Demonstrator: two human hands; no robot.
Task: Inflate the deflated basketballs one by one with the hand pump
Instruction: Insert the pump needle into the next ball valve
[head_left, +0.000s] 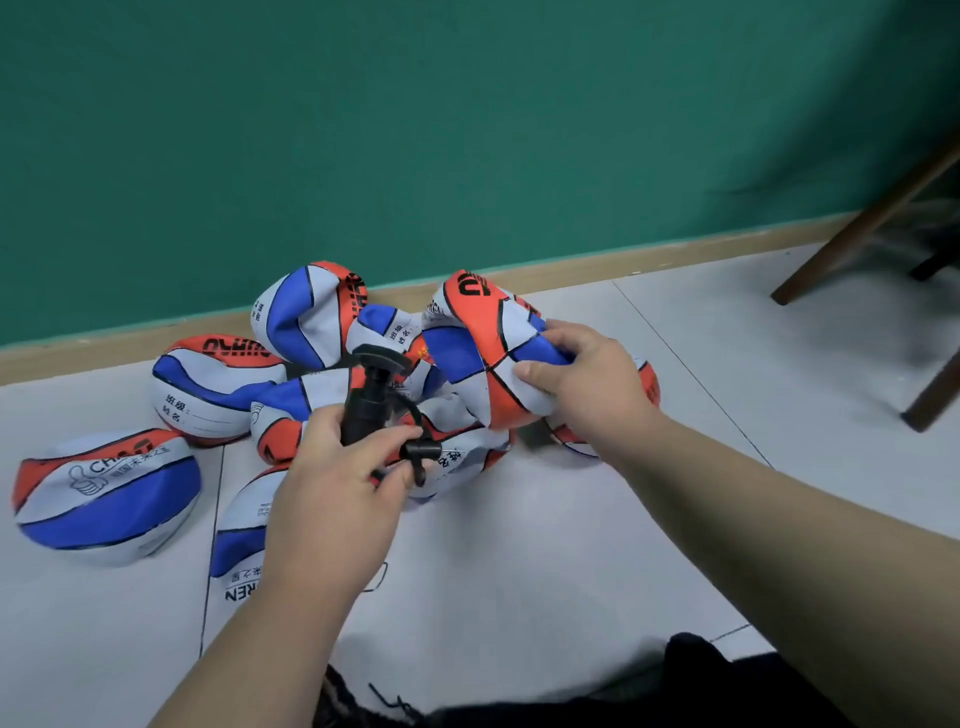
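Left hand (332, 483): fingers curled round black hand pump (371, 400).
Right hand (582, 379): pinching deflated basketball (483, 343), far right of pile.

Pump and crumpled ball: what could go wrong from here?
The left hand holds both the pump and its hose tip, so the tip might slip or snag. The right hand grips a folded ball by its skin; no valve shows, so finding it may need turning the ball.
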